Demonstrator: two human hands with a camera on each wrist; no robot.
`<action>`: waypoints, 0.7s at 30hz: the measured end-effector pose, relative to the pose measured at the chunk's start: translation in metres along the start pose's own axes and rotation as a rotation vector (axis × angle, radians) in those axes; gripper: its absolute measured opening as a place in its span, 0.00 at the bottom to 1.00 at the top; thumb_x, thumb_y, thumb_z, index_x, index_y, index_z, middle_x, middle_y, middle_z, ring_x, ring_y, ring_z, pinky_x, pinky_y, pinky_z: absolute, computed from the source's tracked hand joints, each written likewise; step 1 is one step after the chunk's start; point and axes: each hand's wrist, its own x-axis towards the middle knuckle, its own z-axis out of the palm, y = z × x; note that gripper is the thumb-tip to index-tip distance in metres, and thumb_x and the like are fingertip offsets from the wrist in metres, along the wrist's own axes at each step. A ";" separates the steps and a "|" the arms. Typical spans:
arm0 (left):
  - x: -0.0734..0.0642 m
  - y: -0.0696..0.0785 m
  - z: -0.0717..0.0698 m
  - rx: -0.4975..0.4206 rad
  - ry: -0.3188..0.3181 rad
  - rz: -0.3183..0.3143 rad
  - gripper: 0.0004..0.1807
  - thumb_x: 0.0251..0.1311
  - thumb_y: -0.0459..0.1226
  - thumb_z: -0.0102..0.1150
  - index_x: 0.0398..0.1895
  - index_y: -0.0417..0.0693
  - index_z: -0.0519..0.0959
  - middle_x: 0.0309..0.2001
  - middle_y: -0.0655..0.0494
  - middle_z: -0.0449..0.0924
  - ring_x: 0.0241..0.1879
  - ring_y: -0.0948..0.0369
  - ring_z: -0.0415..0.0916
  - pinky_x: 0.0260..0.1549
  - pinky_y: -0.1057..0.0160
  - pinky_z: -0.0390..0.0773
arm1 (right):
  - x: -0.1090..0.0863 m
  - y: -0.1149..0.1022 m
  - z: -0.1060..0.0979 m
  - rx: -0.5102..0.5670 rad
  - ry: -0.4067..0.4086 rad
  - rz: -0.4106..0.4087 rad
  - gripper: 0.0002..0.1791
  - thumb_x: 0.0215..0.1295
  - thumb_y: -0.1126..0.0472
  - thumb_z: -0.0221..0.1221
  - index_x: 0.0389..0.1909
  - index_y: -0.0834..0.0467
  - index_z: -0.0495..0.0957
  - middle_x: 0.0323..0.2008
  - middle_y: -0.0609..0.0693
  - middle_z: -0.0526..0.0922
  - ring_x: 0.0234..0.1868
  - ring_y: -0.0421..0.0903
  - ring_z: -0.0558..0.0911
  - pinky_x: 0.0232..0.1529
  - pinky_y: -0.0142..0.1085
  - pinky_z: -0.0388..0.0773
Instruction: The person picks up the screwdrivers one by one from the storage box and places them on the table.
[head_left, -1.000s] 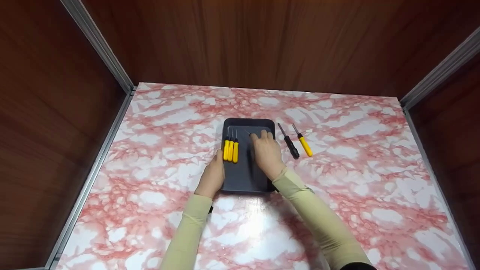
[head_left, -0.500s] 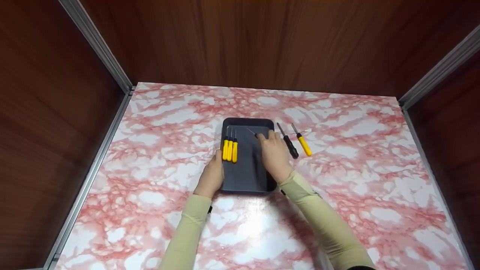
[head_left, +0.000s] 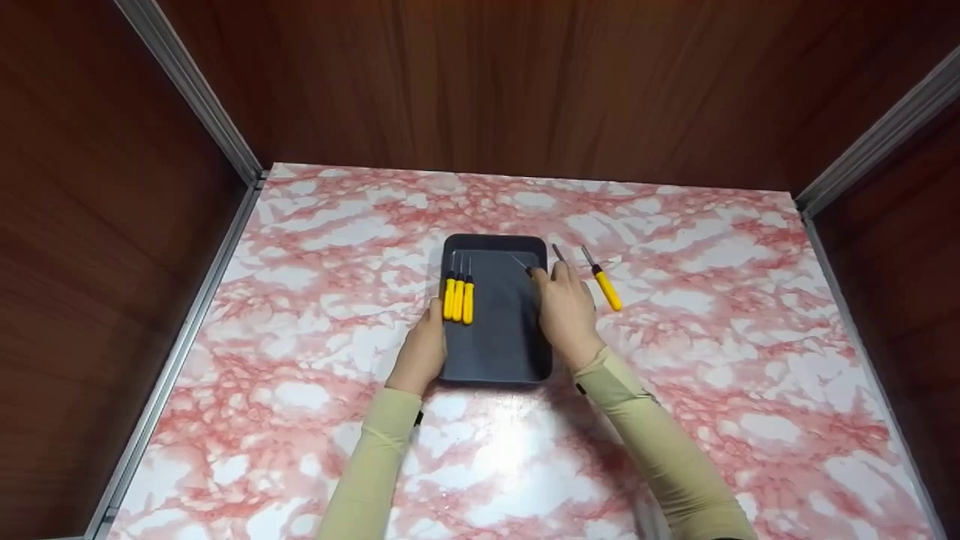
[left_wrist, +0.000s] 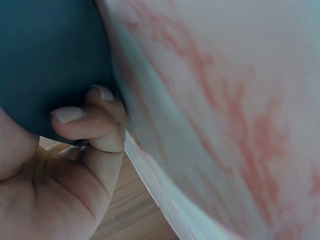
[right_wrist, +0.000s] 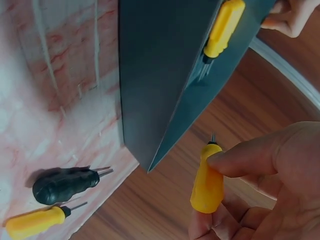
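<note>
A dark grey rectangular tray (head_left: 499,345) lies on the table with three yellow-handled screwdrivers (head_left: 458,300) side by side along its left part. My left hand (head_left: 420,349) grips the tray's left wall; in the left wrist view its fingertips (left_wrist: 70,115) curl against the wall. Over the tray's right rim, my right hand (head_left: 568,315) pinches another yellow-handled screwdriver (right_wrist: 206,187) between thumb and fingers, its tip pointing away and to the left. In the head view the hand covers most of that handle.
Right of the tray lie a black-handled screwdriver (right_wrist: 65,186) and a yellow-handled screwdriver (head_left: 606,289), both on the red-and-white marbled table (head_left: 735,337). The right hand partly hides the black one in the head view. Dark wood panels (head_left: 480,90) enclose the table's back and sides.
My right hand has moved rightward with its screwdriver, from inside the tray to over the right rim, now covering the black handle. The left hand stays at the tray's left wall.
</note>
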 end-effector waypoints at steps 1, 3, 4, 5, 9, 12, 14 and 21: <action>0.000 0.000 0.000 -0.001 -0.001 -0.003 0.16 0.67 0.26 0.42 0.57 0.38 0.59 0.40 0.42 0.75 0.34 0.46 0.78 0.36 0.50 0.76 | 0.000 0.001 0.000 0.003 0.006 -0.001 0.15 0.59 0.72 0.56 0.47 0.60 0.79 0.34 0.61 0.72 0.36 0.60 0.74 0.30 0.49 0.73; 0.000 0.000 0.000 -0.007 -0.001 -0.006 0.16 0.67 0.26 0.42 0.57 0.38 0.59 0.40 0.42 0.75 0.34 0.46 0.78 0.36 0.50 0.76 | -0.001 0.003 0.000 -0.002 0.012 0.001 0.15 0.59 0.72 0.56 0.47 0.60 0.79 0.34 0.61 0.72 0.36 0.60 0.75 0.30 0.48 0.73; 0.000 0.000 0.000 -0.007 -0.005 -0.007 0.17 0.67 0.26 0.42 0.57 0.38 0.59 0.40 0.42 0.75 0.34 0.46 0.78 0.36 0.50 0.76 | -0.001 0.004 0.000 -0.004 0.012 0.003 0.16 0.58 0.72 0.56 0.47 0.60 0.79 0.35 0.62 0.72 0.36 0.60 0.75 0.30 0.49 0.73; 0.000 0.000 0.000 -0.007 -0.009 -0.007 0.17 0.67 0.26 0.42 0.58 0.38 0.58 0.40 0.42 0.75 0.34 0.45 0.78 0.36 0.49 0.76 | -0.001 0.005 -0.001 -0.006 0.015 0.007 0.16 0.57 0.73 0.56 0.47 0.60 0.78 0.35 0.62 0.72 0.37 0.61 0.75 0.30 0.49 0.73; 0.000 0.001 0.000 -0.004 -0.011 0.000 0.18 0.66 0.26 0.43 0.58 0.38 0.58 0.40 0.41 0.75 0.34 0.45 0.77 0.35 0.49 0.76 | -0.002 0.008 -0.002 -0.007 0.027 0.018 0.16 0.58 0.73 0.56 0.48 0.62 0.78 0.37 0.62 0.73 0.37 0.61 0.74 0.32 0.50 0.73; 0.001 0.000 0.001 0.004 -0.002 0.015 0.18 0.66 0.25 0.44 0.58 0.37 0.58 0.39 0.41 0.75 0.33 0.45 0.77 0.35 0.49 0.76 | -0.003 0.012 -0.002 -0.001 0.052 0.019 0.13 0.60 0.73 0.55 0.46 0.63 0.77 0.38 0.62 0.73 0.37 0.61 0.74 0.35 0.49 0.73; 0.001 0.000 0.001 0.006 0.006 0.024 0.18 0.66 0.25 0.44 0.58 0.37 0.58 0.39 0.41 0.75 0.34 0.45 0.77 0.35 0.49 0.76 | -0.003 0.014 -0.003 0.003 0.069 0.015 0.11 0.61 0.73 0.55 0.44 0.64 0.76 0.36 0.61 0.72 0.37 0.61 0.74 0.36 0.49 0.73; 0.000 -0.001 0.000 -0.002 -0.001 0.009 0.18 0.67 0.26 0.43 0.59 0.37 0.58 0.40 0.41 0.75 0.34 0.45 0.77 0.36 0.49 0.76 | -0.008 0.023 -0.005 0.014 0.088 0.004 0.08 0.57 0.78 0.53 0.37 0.68 0.74 0.30 0.61 0.68 0.34 0.61 0.72 0.35 0.49 0.71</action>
